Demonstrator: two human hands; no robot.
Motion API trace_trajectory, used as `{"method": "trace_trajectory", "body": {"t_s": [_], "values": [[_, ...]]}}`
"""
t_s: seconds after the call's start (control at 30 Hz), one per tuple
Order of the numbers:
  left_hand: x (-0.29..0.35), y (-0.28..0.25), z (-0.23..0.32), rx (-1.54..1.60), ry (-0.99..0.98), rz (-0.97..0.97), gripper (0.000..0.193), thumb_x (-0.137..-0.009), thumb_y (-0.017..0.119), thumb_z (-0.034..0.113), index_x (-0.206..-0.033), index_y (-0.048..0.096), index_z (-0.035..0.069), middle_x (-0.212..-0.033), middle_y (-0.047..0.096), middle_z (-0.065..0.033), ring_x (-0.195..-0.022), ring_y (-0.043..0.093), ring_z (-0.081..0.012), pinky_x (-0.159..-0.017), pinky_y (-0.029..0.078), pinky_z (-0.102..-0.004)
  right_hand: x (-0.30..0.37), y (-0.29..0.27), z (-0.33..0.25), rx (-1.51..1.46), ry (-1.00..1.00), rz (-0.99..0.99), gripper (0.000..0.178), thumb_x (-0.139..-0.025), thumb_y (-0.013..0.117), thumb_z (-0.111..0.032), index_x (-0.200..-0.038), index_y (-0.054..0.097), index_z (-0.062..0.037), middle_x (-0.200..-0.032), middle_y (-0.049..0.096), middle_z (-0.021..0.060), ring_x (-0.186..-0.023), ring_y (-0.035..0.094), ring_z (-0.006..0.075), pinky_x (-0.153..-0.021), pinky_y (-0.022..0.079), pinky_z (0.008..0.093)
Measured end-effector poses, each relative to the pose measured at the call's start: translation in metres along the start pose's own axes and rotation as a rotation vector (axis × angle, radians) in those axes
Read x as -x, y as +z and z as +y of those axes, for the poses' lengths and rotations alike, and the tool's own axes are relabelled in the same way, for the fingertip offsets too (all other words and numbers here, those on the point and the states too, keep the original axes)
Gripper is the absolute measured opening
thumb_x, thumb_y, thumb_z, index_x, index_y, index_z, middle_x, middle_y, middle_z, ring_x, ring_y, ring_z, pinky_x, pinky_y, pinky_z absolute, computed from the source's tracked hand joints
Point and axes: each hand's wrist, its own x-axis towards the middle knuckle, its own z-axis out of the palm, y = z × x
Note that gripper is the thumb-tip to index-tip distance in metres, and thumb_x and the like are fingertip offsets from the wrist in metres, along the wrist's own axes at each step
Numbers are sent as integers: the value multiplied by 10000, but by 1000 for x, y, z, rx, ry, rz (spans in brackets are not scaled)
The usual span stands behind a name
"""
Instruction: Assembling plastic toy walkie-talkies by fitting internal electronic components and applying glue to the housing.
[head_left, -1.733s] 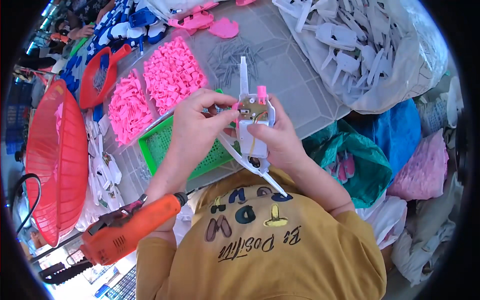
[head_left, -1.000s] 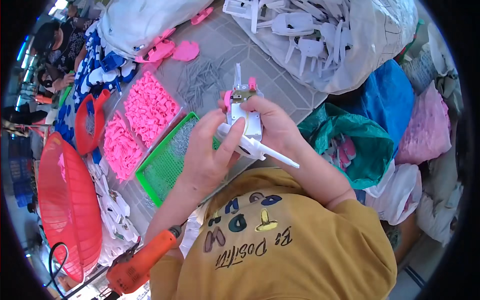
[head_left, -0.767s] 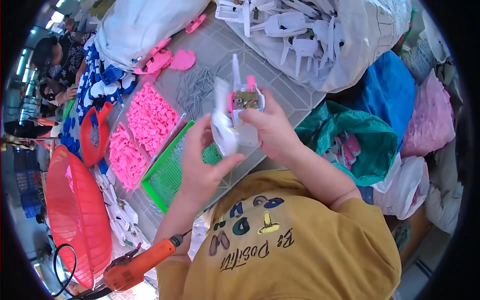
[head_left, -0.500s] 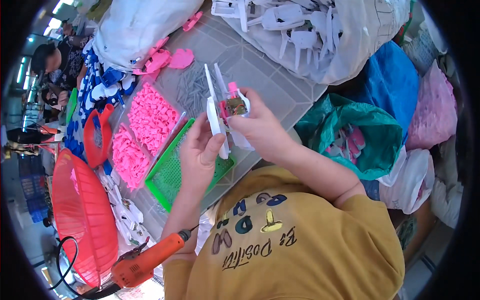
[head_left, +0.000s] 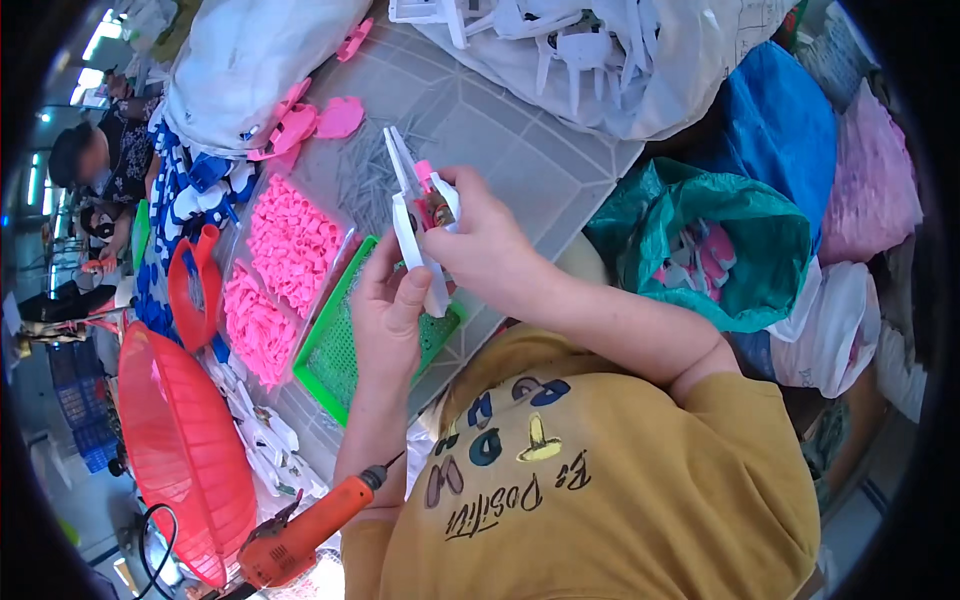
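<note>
Above the green tray, my left hand (head_left: 388,312) grips one long white casing half (head_left: 408,235) between thumb and fingers. My right hand (head_left: 485,235) closes around the other casing half (head_left: 449,203), which has a pink part (head_left: 424,170) at its top and a small circuit piece partly visible inside. The two halves lie nearly face to face, with a narrow gap still showing. Beneath my hands is the green perforated tray (head_left: 325,375) with small pieces in it. An orange power drill (head_left: 305,535) with a thin bit lies beside my left forearm.
Pink small parts (head_left: 292,240) fill a divided clear tray on the left. Grey pin-like pieces (head_left: 372,175) lie on the grey table (head_left: 480,120). A white sack (head_left: 690,90) of white casings stands behind, a green bag (head_left: 770,235) to the right, a red basket (head_left: 185,450) at left.
My hands have brought the two casing halves closer together, narrowing the gap and hiding more of the circuit piece. The whole view has shifted slightly.
</note>
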Motion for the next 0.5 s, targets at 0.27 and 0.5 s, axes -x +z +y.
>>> {"method": "trace_trajectory", "body": {"t_s": [0.27,0.5], "values": [[-1,-10,-9,50,-58,2,639,-907,737,327,-1385,498,-22,-1139,637,-54,-974,611,-112,-799,498,-250,-4,5,8,40,-39,28,505,-836,559,-67,-1279,375,91,-942,625,259,-863,662,354,-769,519,432],[-2,-15,-14,-2,-5,-68,611,-948,676,326,-1412,459,-8,-1314,590,-76,-1165,587,-172,-990,464,-324,-5,7,12,107,-128,17,460,-850,560,-75,-1244,373,71,-964,622,296,-925,647,429,-843,495,467]]}}
